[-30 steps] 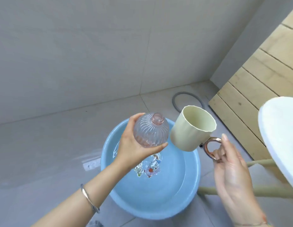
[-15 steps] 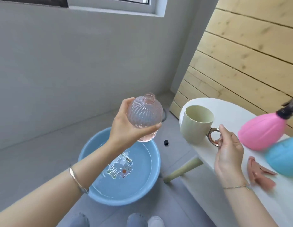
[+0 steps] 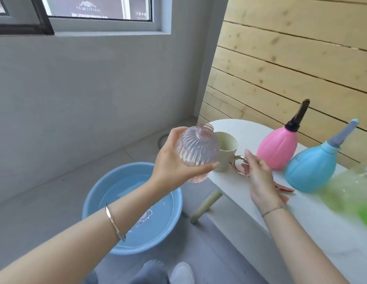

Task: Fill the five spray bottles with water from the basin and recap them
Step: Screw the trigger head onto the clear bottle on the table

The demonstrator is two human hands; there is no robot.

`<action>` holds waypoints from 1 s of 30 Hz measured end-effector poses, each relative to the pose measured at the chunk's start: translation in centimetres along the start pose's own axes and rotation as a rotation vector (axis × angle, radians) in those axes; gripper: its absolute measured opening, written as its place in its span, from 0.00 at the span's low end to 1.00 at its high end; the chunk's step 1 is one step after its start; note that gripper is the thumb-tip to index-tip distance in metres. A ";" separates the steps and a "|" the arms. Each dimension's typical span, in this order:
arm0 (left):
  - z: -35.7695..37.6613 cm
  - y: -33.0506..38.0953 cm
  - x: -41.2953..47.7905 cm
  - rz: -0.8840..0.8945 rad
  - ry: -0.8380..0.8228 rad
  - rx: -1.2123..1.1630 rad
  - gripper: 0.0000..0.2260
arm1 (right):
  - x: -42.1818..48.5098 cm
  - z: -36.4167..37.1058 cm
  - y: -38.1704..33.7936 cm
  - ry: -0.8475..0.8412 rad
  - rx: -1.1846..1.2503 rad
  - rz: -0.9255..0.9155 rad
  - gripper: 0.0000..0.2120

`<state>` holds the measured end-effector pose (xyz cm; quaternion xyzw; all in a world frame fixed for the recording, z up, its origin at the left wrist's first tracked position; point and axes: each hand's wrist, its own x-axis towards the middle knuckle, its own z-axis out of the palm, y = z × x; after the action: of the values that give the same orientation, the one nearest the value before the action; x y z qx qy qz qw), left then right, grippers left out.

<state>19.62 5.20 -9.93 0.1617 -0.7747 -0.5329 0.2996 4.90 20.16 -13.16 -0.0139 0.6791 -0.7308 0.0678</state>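
Pink-tinted, clear ribbed bottle (image 3: 198, 155), neck uncapped and upright, is held just off the near-left edge of a white oval table (image 3: 311, 222) in the head view. The left hand (image 3: 174, 162) wraps it, thumb on the far side and fingers curled under its belly. Faint lettering shows beyond the window glass above the table's far end, too blurred to read. A printed cartoon picture on the basin floor is partly hidden by the left forearm, and no words on it are legible.

On the table's left end stands a cream ceramic mug (image 3: 227, 154) with a shiny ring handle, partly hidden behind the bottle. The right hand (image 3: 258, 177) lies against that handle, its fingers loosely extended; whether it grips the ring cannot be told.

Below the table's left edge, on the grey floor, sits a round blue plastic basin (image 3: 92, 201) holding water. Farther along the table stand a pink bulb-shaped spray bottle (image 3: 277, 148) with a black nozzle and a blue bulb-shaped spray bottle (image 3: 309, 171) with a grey-blue nozzle, just beside each other. A blurred green bottle (image 3: 350, 193) is at the table's right end. A pink spray cap (image 3: 284, 189) lies flat behind the right wrist.
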 end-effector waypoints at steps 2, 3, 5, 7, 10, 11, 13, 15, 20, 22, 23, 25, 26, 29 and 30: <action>1.2 0.5 -0.4 0.002 -0.020 -0.001 0.40 | -0.3 -2.4 -1.4 0.006 -0.128 -0.091 0.05; 1.8 0.6 -0.5 0.002 -0.026 0.001 0.40 | -0.6 -3.8 -2.0 0.028 -0.240 -0.153 0.05; 2.8 0.7 -0.7 -0.001 -0.040 -0.007 0.41 | -0.9 -7.0 -2.6 0.055 -0.490 -0.253 0.04; 4.0 0.9 -1.0 -0.006 -0.054 -0.021 0.42 | -1.2 -9.9 -2.5 0.012 -0.702 -0.241 0.05; 5.6 1.1 -1.5 -0.012 -0.063 -0.033 0.42 | -1.8 -12.3 -1.2 -0.122 -0.917 -0.139 0.10; 6.2 1.2 -1.6 -0.010 -0.071 -0.040 0.41 | -1.8 -12.7 -0.8 -0.137 -0.952 -0.135 0.10; 7.3 1.5 -2.1 -0.007 -0.098 -0.057 0.40 | -1.8 -13.3 -0.2 -0.122 -0.978 -0.167 0.10; 8.2 1.6 -2.6 -0.001 -0.131 -0.061 0.40 | -1.7 -13.8 0.1 -0.109 -0.957 -0.187 0.09; 10.5 2.1 -3.3 0.009 -0.221 -0.039 0.41 | -2.0 -16.1 -2.9 -0.038 -0.597 -0.205 0.04; 11.6 2.2 -3.4 0.018 -0.267 -0.051 0.39 | -2.6 -17.2 -5.3 0.002 -0.404 -0.211 0.04; 12.3 2.2 -3.4 0.020 -0.287 -0.057 0.39 | -3.0 -17.6 -6.6 0.026 -0.308 -0.214 0.04; 13.8 2.3 -3.6 0.026 -0.324 -0.067 0.38 | -3.6 -18.3 -9.2 0.070 -0.123 -0.215 0.05; 14.5 2.2 -3.8 0.025 -0.336 -0.071 0.39 | -3.9 -18.5 -10.5 0.074 -0.046 -0.220 0.05; 16.5 2.0 -4.1 0.006 -0.359 -0.087 0.42 | -4.3 -18.9 -13.7 0.073 0.086 -0.271 0.09; 17.1 2.0 -4.2 0.007 -0.363 -0.090 0.43 | -4.4 -18.9 -14.7 0.071 0.124 -0.287 0.10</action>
<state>12.09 20.88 -13.62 0.0465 -0.7920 -0.5863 0.1638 5.94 40.44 0.30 -0.0807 0.6256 -0.7735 -0.0609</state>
